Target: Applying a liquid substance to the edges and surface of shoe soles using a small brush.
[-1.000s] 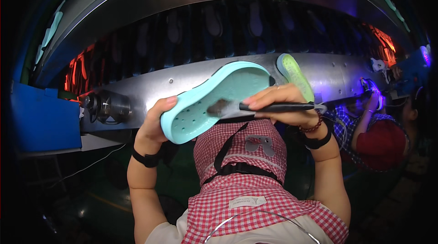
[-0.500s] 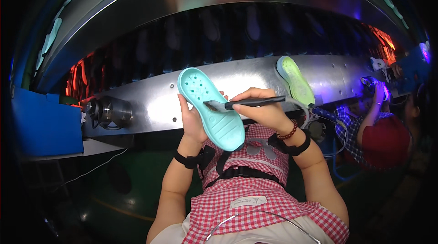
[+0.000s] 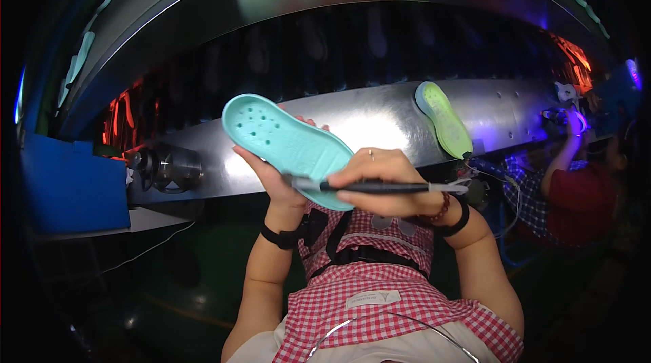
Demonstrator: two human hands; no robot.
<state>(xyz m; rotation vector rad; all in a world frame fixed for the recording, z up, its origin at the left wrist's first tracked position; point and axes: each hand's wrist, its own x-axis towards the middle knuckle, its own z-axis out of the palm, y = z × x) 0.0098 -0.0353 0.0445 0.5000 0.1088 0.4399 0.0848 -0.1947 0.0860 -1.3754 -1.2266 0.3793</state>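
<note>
A turquoise shoe sole point(image 3: 298, 153), with small holes at its far left end, lies across my left hand point(image 3: 277, 183). That hand is closed round the sole from beneath, thumb on the near left edge and fingertips showing past the far edge. My right hand point(image 3: 380, 169) grips the black handle of a brush point(image 3: 400, 188). The brush's pale head is smeared by motion and lies over the sole's near edge, by my left palm. My right fingers cover part of the sole's right end. A second sole point(image 3: 444, 122), yellow-green, rests on the metal ledge to the right.
Ahead runs a metal ledge point(image 3: 380, 115), with dark slots behind it and orange glows at both ends. A metal container point(image 3: 178, 167) stands at its left, beside a blue box point(image 3: 74, 183). On the right sits a co-worker in a red top point(image 3: 583, 207), under violet light.
The sole has turned in my left hand, its holed end swinging left. My right hand and brush have moved down from the sole's middle to its near edge.
</note>
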